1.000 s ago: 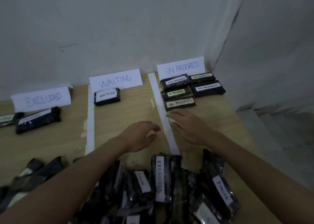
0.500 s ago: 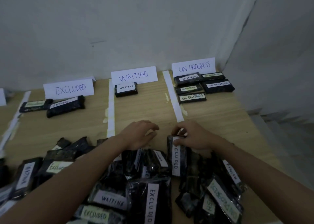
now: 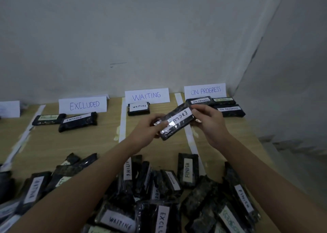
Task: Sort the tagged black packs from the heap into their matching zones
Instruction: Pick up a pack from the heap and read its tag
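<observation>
In the head view, both the left hand point(image 3: 150, 126) and right hand point(image 3: 208, 121) hold one EXCLUDED-tagged pack point(image 3: 174, 124) above the table, right of the WAITING sign point(image 3: 146, 95). Few packs are sorted: two below the EXCLUDED sign point(image 3: 83, 104), one under WAITING, several right of it. The heap point(image 3: 141, 197) looks mostly unsorted.

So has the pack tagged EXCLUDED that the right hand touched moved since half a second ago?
Yes. The EXCLUDED pack has left the heap; both hands now hold it up, farther toward the WAITING sign.
</observation>
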`<control>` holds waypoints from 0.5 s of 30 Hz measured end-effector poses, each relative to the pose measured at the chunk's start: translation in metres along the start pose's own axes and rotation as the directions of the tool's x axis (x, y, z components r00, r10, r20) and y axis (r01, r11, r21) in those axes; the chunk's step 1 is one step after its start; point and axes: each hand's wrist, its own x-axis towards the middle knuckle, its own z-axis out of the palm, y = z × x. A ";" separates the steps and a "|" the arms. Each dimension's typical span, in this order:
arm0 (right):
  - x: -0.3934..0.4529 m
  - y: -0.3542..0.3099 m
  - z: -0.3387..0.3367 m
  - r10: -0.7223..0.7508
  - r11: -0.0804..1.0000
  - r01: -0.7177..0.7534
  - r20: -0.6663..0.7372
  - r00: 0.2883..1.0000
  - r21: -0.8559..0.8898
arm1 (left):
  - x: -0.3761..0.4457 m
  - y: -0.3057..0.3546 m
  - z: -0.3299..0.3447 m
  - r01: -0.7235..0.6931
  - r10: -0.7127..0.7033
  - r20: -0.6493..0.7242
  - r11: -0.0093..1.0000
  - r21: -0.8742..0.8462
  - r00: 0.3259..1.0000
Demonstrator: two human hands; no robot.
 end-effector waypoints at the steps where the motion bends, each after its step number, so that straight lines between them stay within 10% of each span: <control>1: -0.001 0.000 0.002 0.012 1.000 -0.012 0.001 1.000 0.015 | -0.001 0.001 -0.004 0.015 -0.015 -0.007 0.999 -0.032 1.000; 15: -0.018 0.017 0.080 0.186 0.981 -0.193 -0.148 0.971 -0.030 | -0.029 -0.029 -0.017 0.022 -0.082 -0.204 0.960 -0.280 0.976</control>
